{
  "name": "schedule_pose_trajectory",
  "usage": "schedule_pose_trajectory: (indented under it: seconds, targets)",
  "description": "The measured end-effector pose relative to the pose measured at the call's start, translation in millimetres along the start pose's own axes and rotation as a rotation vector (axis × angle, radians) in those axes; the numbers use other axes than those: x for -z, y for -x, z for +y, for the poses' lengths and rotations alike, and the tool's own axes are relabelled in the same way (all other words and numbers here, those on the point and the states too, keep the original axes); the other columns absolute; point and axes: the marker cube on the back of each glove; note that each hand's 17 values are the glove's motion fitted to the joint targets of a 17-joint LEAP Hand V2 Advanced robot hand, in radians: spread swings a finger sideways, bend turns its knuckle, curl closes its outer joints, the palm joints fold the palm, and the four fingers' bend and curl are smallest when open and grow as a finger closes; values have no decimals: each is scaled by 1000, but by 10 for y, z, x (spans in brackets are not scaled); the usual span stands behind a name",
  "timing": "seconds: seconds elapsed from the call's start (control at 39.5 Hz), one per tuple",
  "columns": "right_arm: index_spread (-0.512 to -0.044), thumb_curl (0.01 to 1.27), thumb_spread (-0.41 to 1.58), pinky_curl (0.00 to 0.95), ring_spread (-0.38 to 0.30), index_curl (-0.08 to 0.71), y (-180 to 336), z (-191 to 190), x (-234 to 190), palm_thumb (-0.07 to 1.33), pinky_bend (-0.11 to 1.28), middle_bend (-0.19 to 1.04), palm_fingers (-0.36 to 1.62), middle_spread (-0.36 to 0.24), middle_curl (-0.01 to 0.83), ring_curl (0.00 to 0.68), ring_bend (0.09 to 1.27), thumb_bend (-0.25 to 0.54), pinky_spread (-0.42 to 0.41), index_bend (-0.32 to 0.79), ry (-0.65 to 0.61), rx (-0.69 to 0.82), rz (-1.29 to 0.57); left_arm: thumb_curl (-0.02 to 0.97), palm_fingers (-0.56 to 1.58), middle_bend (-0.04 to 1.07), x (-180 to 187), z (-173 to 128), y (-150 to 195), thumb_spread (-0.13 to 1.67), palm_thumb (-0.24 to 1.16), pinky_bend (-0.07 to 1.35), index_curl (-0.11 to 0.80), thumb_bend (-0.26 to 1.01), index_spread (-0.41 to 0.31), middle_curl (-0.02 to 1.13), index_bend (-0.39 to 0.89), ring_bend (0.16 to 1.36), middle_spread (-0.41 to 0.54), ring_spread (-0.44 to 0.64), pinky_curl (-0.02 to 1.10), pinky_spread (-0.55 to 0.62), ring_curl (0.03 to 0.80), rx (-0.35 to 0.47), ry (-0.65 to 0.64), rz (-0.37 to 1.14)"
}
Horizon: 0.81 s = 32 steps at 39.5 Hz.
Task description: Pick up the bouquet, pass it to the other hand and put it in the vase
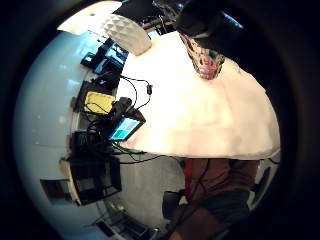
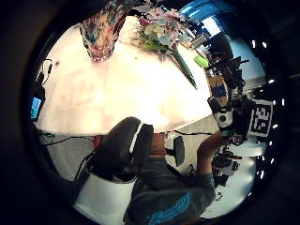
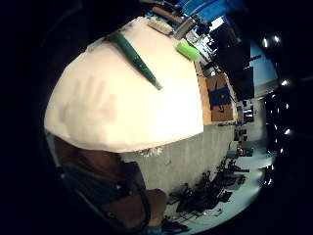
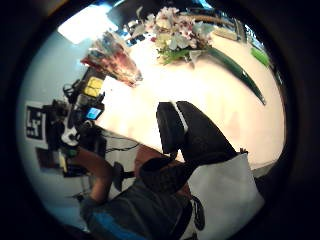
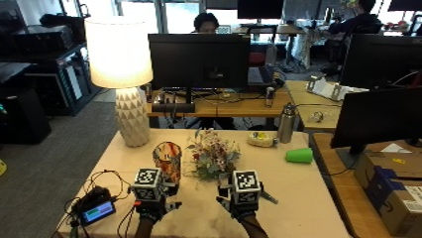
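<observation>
While nothing is yet grasped, the risks are these: outside view — bouquet (image 5: 212, 157) lies on the desk (image 5: 303, 188) just beyond the right hand (image 5: 241, 198), touching or nearly touching the vase (image 5: 167, 158), which stands upright just beyond the left hand (image 5: 150, 196); a careless lift could drag blooms against the vase and tip it, in my judgement. Both hands hover low over the desk, palms down; fingers hidden under the gloves, so released or clenched cannot be told here. Left thumb side palm view — vase and bouquet ahead of the palm, nothing held. Right thumb side palm view — bouquet ahead of the palm, green stem wrap (image 4: 239, 71) trailing aside; a pinch at its thin end may let the heads droop. Right little finger side palm view — only the wrap's tip shows, ungrasped
</observation>
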Motion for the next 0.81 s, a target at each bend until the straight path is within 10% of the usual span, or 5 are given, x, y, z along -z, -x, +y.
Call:
schedule_pose_trajectory:
  seconds: [0.28, 0.81]
  targets:
    - [-321, 134, 923, 197, 179, 132, 29, -27, -8, 392, 435, 232, 248, 61, 150, 125, 290, 191, 309, 146, -12, 4, -27, 132, 391, 184, 27, 66, -9, 769, 196, 387, 128, 27, -99, 173, 133, 530, 15, 185, 182, 367, 205, 16, 64, 2]
    - [-364, 213, 1153, 275, 220, 214, 59, -22, 2, 444, 447, 223, 198, 72, 252, 186, 304, 79, 361, 144, -11, 27, -39, 231, 323, 186, -7, 16, 37, 924, 204, 423, 207, -28, -102, 261, 133, 570, 36, 241, 260, 428, 250, 14, 42, 9]
